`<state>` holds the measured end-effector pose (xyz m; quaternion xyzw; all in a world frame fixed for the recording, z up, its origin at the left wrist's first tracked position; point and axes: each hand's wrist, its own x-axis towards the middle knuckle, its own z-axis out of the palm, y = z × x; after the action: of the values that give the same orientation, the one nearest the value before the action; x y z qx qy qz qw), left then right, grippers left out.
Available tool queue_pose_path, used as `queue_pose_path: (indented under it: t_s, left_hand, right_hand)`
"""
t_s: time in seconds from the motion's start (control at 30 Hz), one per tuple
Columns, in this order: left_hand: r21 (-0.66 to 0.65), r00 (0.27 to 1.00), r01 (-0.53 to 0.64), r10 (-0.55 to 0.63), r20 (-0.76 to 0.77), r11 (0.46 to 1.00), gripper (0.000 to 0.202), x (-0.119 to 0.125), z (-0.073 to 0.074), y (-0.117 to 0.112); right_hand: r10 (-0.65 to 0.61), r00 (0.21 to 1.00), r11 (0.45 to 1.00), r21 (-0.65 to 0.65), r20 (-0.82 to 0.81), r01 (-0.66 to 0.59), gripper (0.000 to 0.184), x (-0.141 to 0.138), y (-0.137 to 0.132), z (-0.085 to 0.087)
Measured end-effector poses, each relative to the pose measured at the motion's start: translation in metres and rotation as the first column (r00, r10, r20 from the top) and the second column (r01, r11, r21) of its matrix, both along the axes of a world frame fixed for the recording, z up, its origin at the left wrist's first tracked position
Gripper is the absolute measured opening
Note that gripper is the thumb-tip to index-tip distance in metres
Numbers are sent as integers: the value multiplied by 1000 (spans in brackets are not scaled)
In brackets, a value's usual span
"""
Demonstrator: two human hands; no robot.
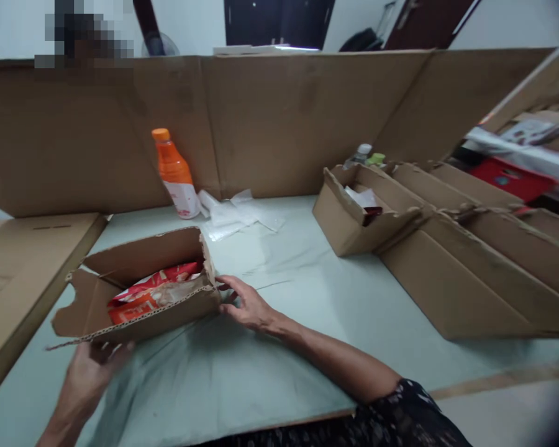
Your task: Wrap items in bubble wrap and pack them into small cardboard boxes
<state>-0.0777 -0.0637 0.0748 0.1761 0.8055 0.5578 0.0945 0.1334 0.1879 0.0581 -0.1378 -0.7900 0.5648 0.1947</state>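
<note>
An open cardboard box (pixel 177 313) with ragged cut edges is on the left of the table, between my two hands. Inside it lie a red packet (pixel 179 271) and an orange packet (pixel 135 304), partly overlapping. My left hand (pixel 90 372) grips the box low at its near left side, its fingertips partly hidden beneath the edge. At the right end, my right hand (pixel 246 304) holds the box with curved fingers and thumb against the wall.
Behind the box stands an orange bottle (pixel 176 177) beside crumpled clear plastic (pixel 237 214). Several divided cardboard bins (pixel 447 267) occupy the right, with bottles (pixel 363 152) behind them. A tall cardboard wall (pixel 284 124) borders the back; a flat carton (pixel 32 267) lies left.
</note>
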Motion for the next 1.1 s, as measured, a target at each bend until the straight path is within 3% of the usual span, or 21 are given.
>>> queue_pose_path:
  t_s: [0.1,0.3,0.4,0.5,0.57,0.67,0.73,0.83,0.97,1.1]
  left_hand:
    - [-11,991,37,-35,130,999,83,9,-11,22]
    - [105,976,125,-141,164,987,81,29,-21,73]
    - [124,965,190,-208,159,974,79,33,-28,99]
    - [99,963,191,-206,174,977,77,35,-34,118]
    - [71,963,178,-188,193,981,76,39,-39,125]
    - [32,966,146,-149,209,989,74,47,-43,129]
    - [28,974,123,-126,189,992,69,52,-45,128]
    - [-40,982,116,-108,155,993,61,54,-46,123]
    - [-141,982,141,-120,148,980,58,48,-51,115]
    - [-151,977,170,-146,156,974,59,52,-49,113]
  right_hand:
    - [-46,999,999,9,6,46,61,11,4,2]
    - [-218,975,976,6,-43,219,50,47,33,3]
    - [-256,967,966,34,3,255,42,64,60,5]
    - [-245,967,956,184,66,230,38,69,100,4]
    - [-309,944,901,356,119,250,39,61,134,-2]
    - [-480,852,735,627,209,260,48,36,184,-13]
    - [-546,801,651,727,248,219,47,16,210,-18]
    - [-558,785,625,758,268,186,29,-3,234,-18]
    - [-559,787,618,763,259,188,25,11,233,-6]
    - [-537,802,600,787,262,145,21,67,194,5]
